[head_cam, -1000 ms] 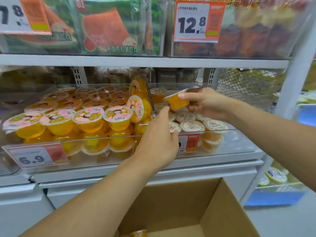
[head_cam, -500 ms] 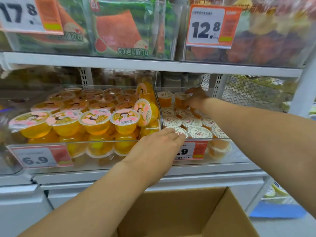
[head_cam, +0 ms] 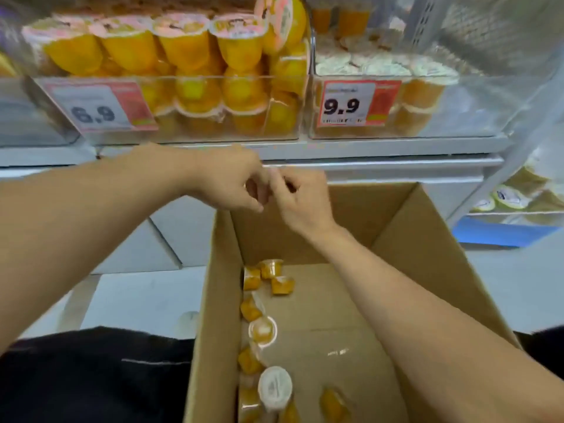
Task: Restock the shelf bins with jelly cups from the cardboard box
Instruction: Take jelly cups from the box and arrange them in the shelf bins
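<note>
The open cardboard box [head_cam: 427, 239] stands below the shelf. Several small orange jelly cups [head_cam: 262, 329] lie loose along its left inner wall, one with its white lid [head_cam: 274, 387] up. My left hand [head_cam: 232, 181] and my right hand [head_cam: 302, 199] meet above the box's far edge. Their fingers are loosely curled and touching, and I see nothing in them. Above, the clear right bin [head_cam: 476, 117] with the 9.9 tag [head_cam: 351, 105] holds small white-lidded cups [head_cam: 378, 67]. The left bin [head_cam: 195, 134] with the 6.9 tag is packed with larger yellow cups [head_cam: 183, 50].
The grey shelf ledge [head_cam: 366, 148] runs just beyond my hands, with white base panels [head_cam: 146, 254] under it. At right a lower shelf holds more lidded cups [head_cam: 506, 198] above a blue strip [head_cam: 500, 233]. My dark clothing [head_cam: 91, 377] fills the lower left.
Both hands have left the right bin and dropped to the box's far edge. The cup my right hand carried is no longer in it. The view has tilted down into the box.
</note>
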